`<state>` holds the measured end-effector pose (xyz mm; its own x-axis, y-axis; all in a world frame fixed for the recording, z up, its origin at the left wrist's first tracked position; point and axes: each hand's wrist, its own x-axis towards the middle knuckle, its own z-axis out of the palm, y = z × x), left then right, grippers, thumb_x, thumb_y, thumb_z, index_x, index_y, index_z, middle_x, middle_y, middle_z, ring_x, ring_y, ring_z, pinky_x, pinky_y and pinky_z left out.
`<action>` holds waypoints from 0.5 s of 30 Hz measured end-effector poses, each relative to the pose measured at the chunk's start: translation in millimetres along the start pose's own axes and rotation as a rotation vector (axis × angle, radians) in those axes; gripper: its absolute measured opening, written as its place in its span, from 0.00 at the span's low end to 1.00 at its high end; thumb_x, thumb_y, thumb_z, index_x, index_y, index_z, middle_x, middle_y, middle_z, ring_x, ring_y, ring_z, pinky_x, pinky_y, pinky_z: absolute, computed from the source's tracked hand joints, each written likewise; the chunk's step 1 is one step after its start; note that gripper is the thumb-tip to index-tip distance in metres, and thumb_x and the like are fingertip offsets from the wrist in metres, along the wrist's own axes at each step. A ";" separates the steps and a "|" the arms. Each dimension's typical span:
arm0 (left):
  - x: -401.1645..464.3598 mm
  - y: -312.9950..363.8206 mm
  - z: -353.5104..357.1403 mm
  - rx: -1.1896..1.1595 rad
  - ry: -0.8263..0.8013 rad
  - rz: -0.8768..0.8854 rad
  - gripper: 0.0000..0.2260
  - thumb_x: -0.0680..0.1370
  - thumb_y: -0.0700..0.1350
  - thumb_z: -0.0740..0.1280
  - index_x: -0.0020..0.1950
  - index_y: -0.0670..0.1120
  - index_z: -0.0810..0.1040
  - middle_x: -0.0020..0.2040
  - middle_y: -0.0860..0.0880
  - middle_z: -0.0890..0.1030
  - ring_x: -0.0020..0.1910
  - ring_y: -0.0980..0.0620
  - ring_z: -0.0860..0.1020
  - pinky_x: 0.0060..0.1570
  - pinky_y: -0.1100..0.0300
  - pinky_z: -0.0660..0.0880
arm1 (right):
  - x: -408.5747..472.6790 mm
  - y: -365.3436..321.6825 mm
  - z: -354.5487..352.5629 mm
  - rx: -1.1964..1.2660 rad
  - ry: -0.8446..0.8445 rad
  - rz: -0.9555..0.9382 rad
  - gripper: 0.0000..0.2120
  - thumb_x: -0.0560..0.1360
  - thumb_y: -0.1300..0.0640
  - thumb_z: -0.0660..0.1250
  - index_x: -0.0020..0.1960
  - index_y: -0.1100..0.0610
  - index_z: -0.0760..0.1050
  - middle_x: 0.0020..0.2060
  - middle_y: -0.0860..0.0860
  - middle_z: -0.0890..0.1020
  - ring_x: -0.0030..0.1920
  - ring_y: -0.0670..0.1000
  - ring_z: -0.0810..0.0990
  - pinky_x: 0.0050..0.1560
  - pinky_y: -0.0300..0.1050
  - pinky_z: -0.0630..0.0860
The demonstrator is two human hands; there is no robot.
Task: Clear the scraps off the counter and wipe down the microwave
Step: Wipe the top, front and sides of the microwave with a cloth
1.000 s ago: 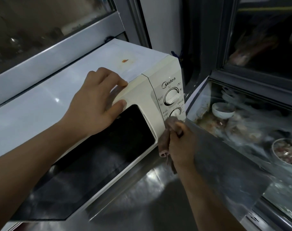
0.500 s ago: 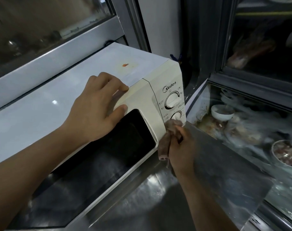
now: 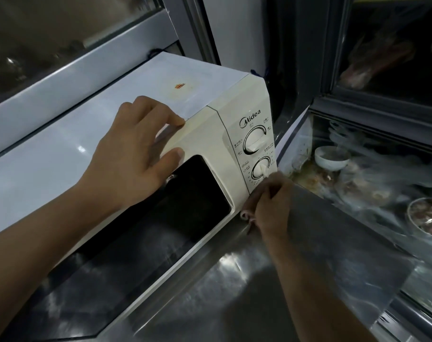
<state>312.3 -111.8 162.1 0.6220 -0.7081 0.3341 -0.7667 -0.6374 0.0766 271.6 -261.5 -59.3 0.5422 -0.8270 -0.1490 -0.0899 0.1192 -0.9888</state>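
Note:
A cream microwave (image 3: 234,99) with a dark door window and two dials stands on the steel counter (image 3: 222,304). An orange stain (image 3: 179,86) marks its top. My left hand (image 3: 133,154) rests on the top front edge, fingers curled over the door's upper rim and thumb on the door face. My right hand (image 3: 271,203) grips a brownish cloth (image 3: 247,211) and presses it against the lower right corner of the control panel, just below the lower dial (image 3: 260,167).
Right of the microwave, a glass-topped display case (image 3: 358,193) holds a white bowl (image 3: 330,157), plastic-wrapped food and another bowl of food (image 3: 427,218). A metal window frame (image 3: 86,65) runs behind the microwave. A dark glass panel stands at the upper right.
My right hand with the cloth has shifted slightly right and up along the panel's bottom corner. My left hand keeps its place on the microwave's top edge.

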 end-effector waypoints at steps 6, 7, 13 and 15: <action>-1.9 2.1 -2.6 -0.015 0.006 -0.008 0.19 0.71 0.51 0.63 0.61 0.46 0.73 0.58 0.48 0.72 0.56 0.49 0.69 0.46 0.52 0.72 | -23.6 10.8 3.3 -0.040 -0.094 -0.005 0.09 0.75 0.69 0.59 0.51 0.58 0.66 0.43 0.50 0.76 0.45 0.49 0.76 0.47 0.38 0.72; -1.9 2.5 -2.6 -0.018 0.003 -0.007 0.19 0.71 0.51 0.63 0.60 0.46 0.73 0.58 0.48 0.72 0.56 0.49 0.69 0.46 0.51 0.73 | -11.5 7.2 1.2 -0.047 -0.068 0.021 0.09 0.75 0.69 0.58 0.53 0.59 0.67 0.43 0.51 0.77 0.45 0.49 0.76 0.45 0.36 0.73; -1.6 5.2 -4.7 -0.034 -0.002 -0.012 0.19 0.71 0.50 0.63 0.60 0.44 0.73 0.57 0.47 0.72 0.56 0.47 0.69 0.46 0.46 0.74 | -21.8 0.9 3.4 -0.015 -0.064 0.148 0.11 0.76 0.68 0.60 0.59 0.64 0.69 0.49 0.53 0.76 0.50 0.50 0.75 0.46 0.34 0.69; -2.3 5.9 -4.8 -0.039 -0.005 -0.017 0.20 0.71 0.50 0.63 0.60 0.45 0.74 0.57 0.47 0.72 0.56 0.47 0.69 0.47 0.45 0.74 | -40.9 0.4 -0.5 0.001 -0.121 0.126 0.10 0.74 0.68 0.63 0.55 0.63 0.72 0.51 0.55 0.77 0.51 0.51 0.75 0.53 0.38 0.71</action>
<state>305.6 -112.5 166.3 0.6358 -0.6987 0.3280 -0.7615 -0.6372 0.1188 249.0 -227.9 -53.6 0.6232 -0.7335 -0.2714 -0.1626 0.2179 -0.9623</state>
